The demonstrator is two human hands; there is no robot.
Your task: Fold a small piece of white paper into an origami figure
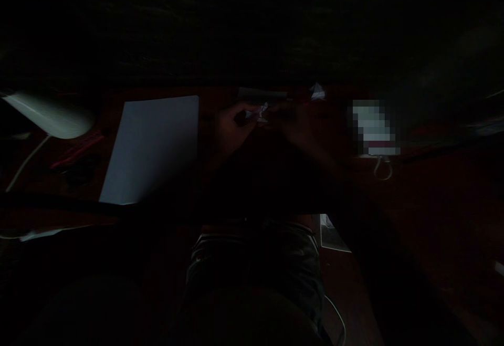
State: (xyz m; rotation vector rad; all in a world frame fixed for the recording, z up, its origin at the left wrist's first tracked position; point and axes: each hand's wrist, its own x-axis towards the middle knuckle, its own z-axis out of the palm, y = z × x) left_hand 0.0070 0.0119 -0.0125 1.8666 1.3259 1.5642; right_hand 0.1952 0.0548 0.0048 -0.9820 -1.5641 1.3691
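Note:
The picture is very dark. Near the middle, a small white piece of folded paper [261, 112] with pointed corners is held between my two hands. My left hand [231, 126] is closed on its left side, thumb and forefinger curled into a pinch. From the right, my right hand [293, 121] closes on the paper too, though deep shadow hides most of its fingers. Just beyond the hands lies a dim grey flat strip [263, 94]. Another small folded white paper piece [317, 92] rests on the dark table to the right.
A large pale sheet [161, 141] lies to the left. Farther left are a white rounded object [59, 117] with a cord and something reddish [76, 149]. On the right is a blurred-out pale object [374, 128] with a loop [383, 168]. My lap is below.

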